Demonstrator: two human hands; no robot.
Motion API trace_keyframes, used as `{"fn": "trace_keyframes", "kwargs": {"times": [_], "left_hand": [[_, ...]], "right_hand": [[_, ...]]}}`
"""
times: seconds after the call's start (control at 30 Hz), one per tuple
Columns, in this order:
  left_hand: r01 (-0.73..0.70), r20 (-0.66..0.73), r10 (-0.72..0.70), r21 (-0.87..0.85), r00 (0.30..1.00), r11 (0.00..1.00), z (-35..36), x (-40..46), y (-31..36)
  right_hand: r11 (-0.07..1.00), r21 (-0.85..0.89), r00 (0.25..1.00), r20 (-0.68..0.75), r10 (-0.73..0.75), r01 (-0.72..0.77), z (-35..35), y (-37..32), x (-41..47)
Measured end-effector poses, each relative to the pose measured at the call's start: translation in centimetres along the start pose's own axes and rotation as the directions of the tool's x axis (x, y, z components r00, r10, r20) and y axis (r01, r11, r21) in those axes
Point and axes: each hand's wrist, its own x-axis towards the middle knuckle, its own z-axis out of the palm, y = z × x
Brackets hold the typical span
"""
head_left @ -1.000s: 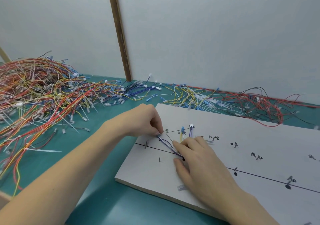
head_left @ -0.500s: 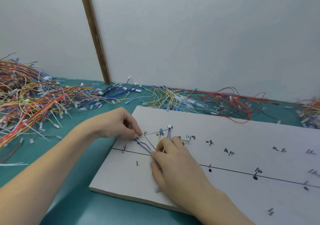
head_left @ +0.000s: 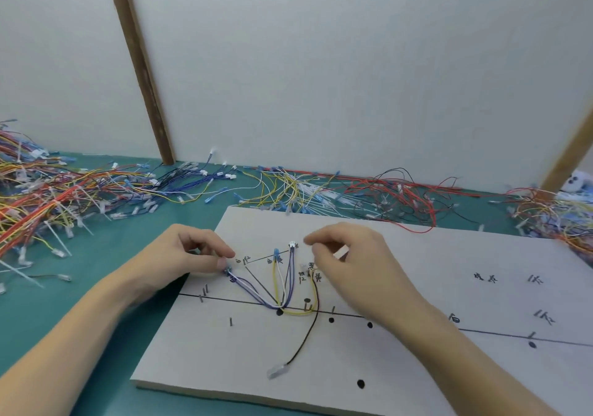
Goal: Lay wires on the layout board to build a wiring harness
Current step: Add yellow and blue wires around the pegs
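Two hands (left hand (head_left: 189,252) pinching wires (head_left: 247,285)), layout board (head_left: 417,367)

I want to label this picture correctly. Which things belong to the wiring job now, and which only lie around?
In the job:
- layout board
- wires fanned on the board
- black wire
- left hand, pinching a wire end
- right hand

Lying about:
- wire heap at left
- loose wires behind the board

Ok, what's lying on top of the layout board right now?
On the layout board: purple and white wires, yellow wire, black wire ending in a clear terminal, all meeting near one nail. The right hand hides some markings; the left hand pinches the purple wires' end.
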Motion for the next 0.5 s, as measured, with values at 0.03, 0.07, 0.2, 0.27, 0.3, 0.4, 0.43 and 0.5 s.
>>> {"fn": "trace_keyframes", "kwargs": {"times": [0.03, 0.07, 0.2, 0.27, 0.3, 0.4, 0.43, 0.5], "left_hand": [[-0.002, -0.029, 0.002, -0.015, 1.0, 1.0, 0.1, 0.1, -0.1], [-0.008, -0.071, 0.005, -0.032, 0.997, 0.999, 0.3, 0.2, -0.2], [-0.038, -0.258, 0.032, -0.02, 0.966, 0.999, 1.8, 0.6, -0.5], [-0.051, -0.292, 0.065, 0.054, 0.954, 0.997, 2.2, 0.6, -0.5], [-0.054, -0.293, 0.077, 0.086, 0.953, 0.995, 2.3, 0.7, -0.5], [-0.038, -0.286, 0.066, 0.102, 0.956, 0.994, 2.2, 0.8, -0.6], [-0.037, -0.289, 0.064, 0.096, 0.955, 0.995, 2.1, 0.9, -0.8], [-0.046, -0.296, 0.078, 0.112, 0.952, 0.993, 2.0, 1.0, -1.0]], "right_hand": [[0.999, -0.027, 0.999, 0.015, 0.035, -0.034, -0.8, 0.4, 1.0], [0.996, -0.057, 0.997, 0.03, 0.069, -0.067, -1.6, 0.9, 2.1], [0.972, -0.155, 0.982, 0.043, 0.185, -0.176, -3.7, 3.3, 7.8], [0.964, -0.188, 0.98, 0.032, 0.196, -0.186, -3.7, 4.5, 11.2], [0.961, -0.216, 0.982, 0.03, 0.185, -0.174, -3.5, 5.0, 12.9], [0.941, -0.317, 0.989, 0.049, 0.142, -0.12, -1.7, 6.4, 18.5], [0.935, -0.335, 0.989, 0.052, 0.138, -0.113, -0.9, 6.9, 20.2], [0.926, -0.361, 0.99, 0.05, 0.132, -0.105, 0.7, 7.9, 23.2]]}}
